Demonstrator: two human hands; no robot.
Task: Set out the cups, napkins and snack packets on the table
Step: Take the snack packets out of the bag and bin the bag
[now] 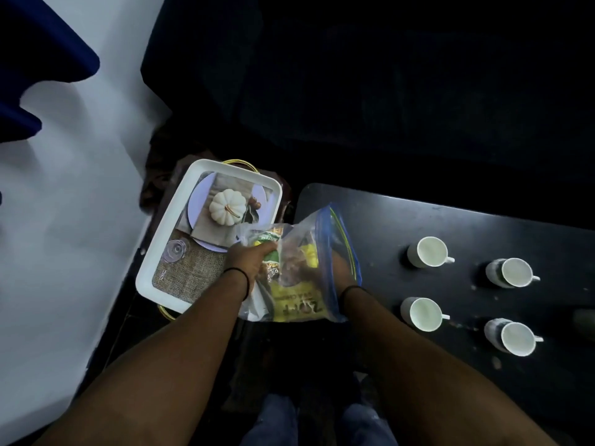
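Observation:
A clear zip bag [325,239] with a blue seal holds several yellow and green snack packets [294,304]. It hangs over the gap between the tray and the black table [402,220]. My left hand [248,259] grips the bag's left side around a green packet. My right hand [343,272] is behind the bag's right side, mostly hidden, fingers closed on the plastic. Several white cups stand on the table to the right in two rows, such as the nearest-left cup [421,313] and the far-left cup [429,251]. No napkins are visible.
A white tray [154,252] with a printed pumpkin-and-plate picture sits left of the table on a dark stand with yellow wire handles. A white wall or floor surface lies further left. My knees in blue jeans [280,423] show at the bottom.

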